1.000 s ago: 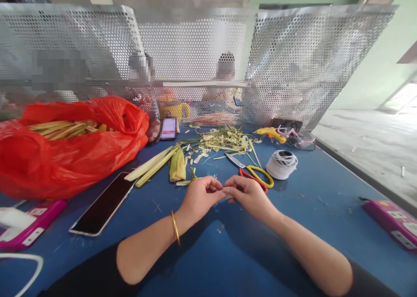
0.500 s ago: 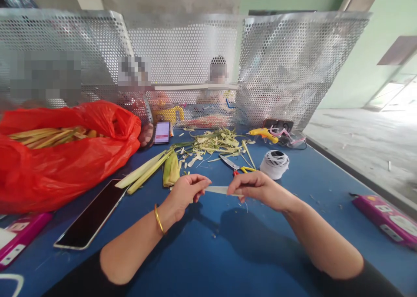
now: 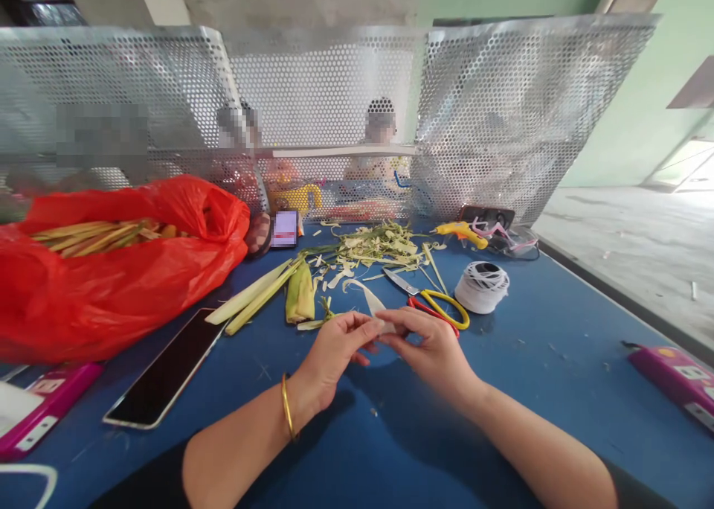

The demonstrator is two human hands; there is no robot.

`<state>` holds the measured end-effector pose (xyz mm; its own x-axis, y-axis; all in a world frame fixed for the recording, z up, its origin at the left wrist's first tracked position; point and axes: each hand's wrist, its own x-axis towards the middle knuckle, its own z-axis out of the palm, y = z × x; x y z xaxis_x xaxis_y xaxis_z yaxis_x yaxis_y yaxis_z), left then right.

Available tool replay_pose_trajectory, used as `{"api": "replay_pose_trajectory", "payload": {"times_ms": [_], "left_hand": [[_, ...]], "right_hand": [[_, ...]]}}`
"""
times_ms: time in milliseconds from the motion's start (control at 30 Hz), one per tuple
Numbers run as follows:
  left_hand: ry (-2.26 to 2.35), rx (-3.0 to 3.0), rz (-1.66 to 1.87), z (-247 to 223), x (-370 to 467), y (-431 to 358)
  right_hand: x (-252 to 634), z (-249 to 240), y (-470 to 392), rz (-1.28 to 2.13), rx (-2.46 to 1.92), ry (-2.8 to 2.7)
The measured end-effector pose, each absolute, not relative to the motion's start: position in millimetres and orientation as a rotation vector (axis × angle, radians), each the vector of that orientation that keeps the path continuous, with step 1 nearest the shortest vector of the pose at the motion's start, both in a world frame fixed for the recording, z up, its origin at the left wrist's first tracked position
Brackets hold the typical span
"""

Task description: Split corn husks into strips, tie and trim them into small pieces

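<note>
A thin pale strip, which looks like peeled husk or leaf, is pinched between both hands over the blue table. My left hand, with a gold bangle on its wrist, closes thumb and fingers on one part of it. Right beside it, my right hand grips the strip too, the fingertips of both hands nearly touching. The strip's free end points up and away. Just beyond my right hand lie scissors with one red and one yellow handle. A cut green stalk piece stands past my left hand.
Green peelings are heaped at the back, near a yellow glue gun and safety glasses. White string sits right. On the left are a red bag of stalks, a phone and a purple power strip. Perforated metal panels stand behind.
My hands have come closer together, and the strip, stretched flat between them before, now has an end sticking up. The scissors' handles have come into fuller view. The camera has turned slightly left.
</note>
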<state>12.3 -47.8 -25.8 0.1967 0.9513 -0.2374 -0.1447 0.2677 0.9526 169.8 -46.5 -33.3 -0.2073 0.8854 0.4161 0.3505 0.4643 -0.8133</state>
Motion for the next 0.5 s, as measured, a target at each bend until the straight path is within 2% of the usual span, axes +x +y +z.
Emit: {"api": "replay_pose_trajectory", "payload": {"times_ms": [300, 500], "left_hand": [[1.095, 0.832, 1.002, -27.8, 11.9, -45.3], [1.075, 0.756, 1.024, -27.4, 10.8, -45.0]], "right_hand": [[170.6, -36.6, -48.1, 0.660, -0.942, -1.946], [172.1, -34.8, -47.4, 0.663, -0.882, -1.867]]}}
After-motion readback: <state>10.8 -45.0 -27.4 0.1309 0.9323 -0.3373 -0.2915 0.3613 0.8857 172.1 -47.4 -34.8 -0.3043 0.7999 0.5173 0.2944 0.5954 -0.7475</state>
